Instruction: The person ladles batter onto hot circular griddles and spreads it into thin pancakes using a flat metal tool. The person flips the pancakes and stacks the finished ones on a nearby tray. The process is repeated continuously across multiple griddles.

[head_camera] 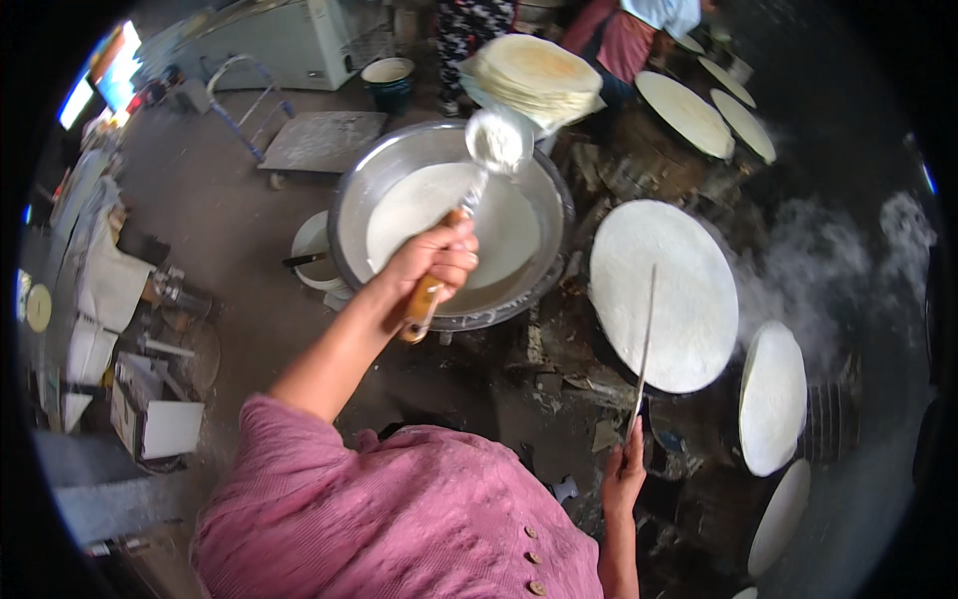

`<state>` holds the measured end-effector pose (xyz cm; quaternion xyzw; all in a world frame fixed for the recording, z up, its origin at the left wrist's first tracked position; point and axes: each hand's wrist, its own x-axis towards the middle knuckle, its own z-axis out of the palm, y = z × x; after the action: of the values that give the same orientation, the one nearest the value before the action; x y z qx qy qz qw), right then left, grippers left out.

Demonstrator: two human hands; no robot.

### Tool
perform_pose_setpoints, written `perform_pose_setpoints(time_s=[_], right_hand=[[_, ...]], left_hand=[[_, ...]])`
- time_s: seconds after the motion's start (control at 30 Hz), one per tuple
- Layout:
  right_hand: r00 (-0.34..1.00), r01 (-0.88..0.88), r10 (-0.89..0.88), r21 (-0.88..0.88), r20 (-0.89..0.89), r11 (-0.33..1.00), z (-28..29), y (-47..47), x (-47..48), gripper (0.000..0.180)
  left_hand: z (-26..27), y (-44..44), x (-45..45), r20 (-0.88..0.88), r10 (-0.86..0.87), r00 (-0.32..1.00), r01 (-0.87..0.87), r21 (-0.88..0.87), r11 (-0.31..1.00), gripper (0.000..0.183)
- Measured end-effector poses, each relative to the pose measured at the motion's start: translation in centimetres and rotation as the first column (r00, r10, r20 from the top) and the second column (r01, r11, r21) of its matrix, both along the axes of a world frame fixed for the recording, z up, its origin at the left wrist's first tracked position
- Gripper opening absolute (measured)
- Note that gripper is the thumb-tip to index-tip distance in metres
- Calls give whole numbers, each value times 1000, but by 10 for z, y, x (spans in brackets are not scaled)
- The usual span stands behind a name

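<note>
My left hand grips the wooden handle of a metal ladle. The ladle's bowl, blurred and whitened, is over the far rim of a wide metal basin that holds white batter. In my right hand is a long thin flat blade or stick. Its far end lies over a large round white flatbread on a griddle. Whether it touches the flatbread, I cannot tell.
Steam rises beside more flatbreads at the right. Beyond the basin stands a stack of flatbreads, near a co-worker in a red garment. A white bucket adjoins the basin. Farther left are a platform trolley and a cardboard box.
</note>
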<state>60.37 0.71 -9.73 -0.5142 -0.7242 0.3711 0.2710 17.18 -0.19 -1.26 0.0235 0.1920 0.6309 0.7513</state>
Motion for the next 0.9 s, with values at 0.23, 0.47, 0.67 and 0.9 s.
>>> perform_pose_setpoints(time_s=[0.23,0.47,0.67,0.9], right_hand=[[989,-68,44,-169,-143,983,7,-9,-19,50],[987,-157,150,-149,-59,976,17,-19,-18,47],[977,-191,212,-304,38,933,38,-28,-35,42],[969,-16,-40,-227,-242,974,19,-30,-17,47]], left_hand=[[-77,-30,-12,326,72,943,-26,-145,989,8],[-184,18,-33,200,-75,977,181,-594,784,21],[-222,72,-7,359,14,933,140,-400,906,20],[-125,62,-4,612,41,790,-35,-22,999,7]])
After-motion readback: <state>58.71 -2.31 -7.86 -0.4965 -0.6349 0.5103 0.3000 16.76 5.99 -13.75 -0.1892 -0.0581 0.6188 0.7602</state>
